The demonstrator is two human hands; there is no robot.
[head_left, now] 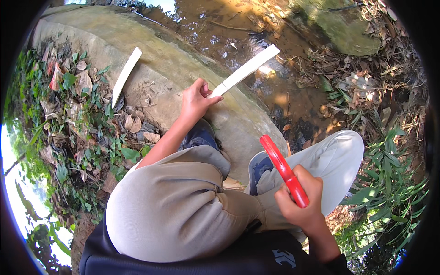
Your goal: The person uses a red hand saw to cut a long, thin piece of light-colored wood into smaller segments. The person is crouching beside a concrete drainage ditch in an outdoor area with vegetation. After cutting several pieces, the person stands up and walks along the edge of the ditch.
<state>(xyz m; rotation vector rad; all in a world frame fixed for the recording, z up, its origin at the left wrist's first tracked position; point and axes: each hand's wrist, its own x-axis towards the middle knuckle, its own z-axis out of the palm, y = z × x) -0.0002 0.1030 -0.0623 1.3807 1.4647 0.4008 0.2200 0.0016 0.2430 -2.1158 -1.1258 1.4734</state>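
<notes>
My left hand (198, 98) pinches the near end of a flat, pale white strip (250, 68) between thumb and fingers. The strip slants up and right over the rock's edge toward the water, and a thin dark line crosses it a little beyond my fingertips. In my right hand (302, 197), fingers wrap round a glossy red rod-like tool (278, 160), held above my bent leg and pointing up and left. Its exact kind cannot be made out. A second pale strip (126, 75), slightly curved and tapering, lies on the rock at the left, apart from both hands.
I sit with legs bent beside a long smooth rock (174, 68). Beyond it runs shallow brown water (284, 82). Leafy plants and dry leaves (82, 119) cover the ground at left; grassy plants (385, 178) grow at right. A mossy boulder (348, 32) stands far right.
</notes>
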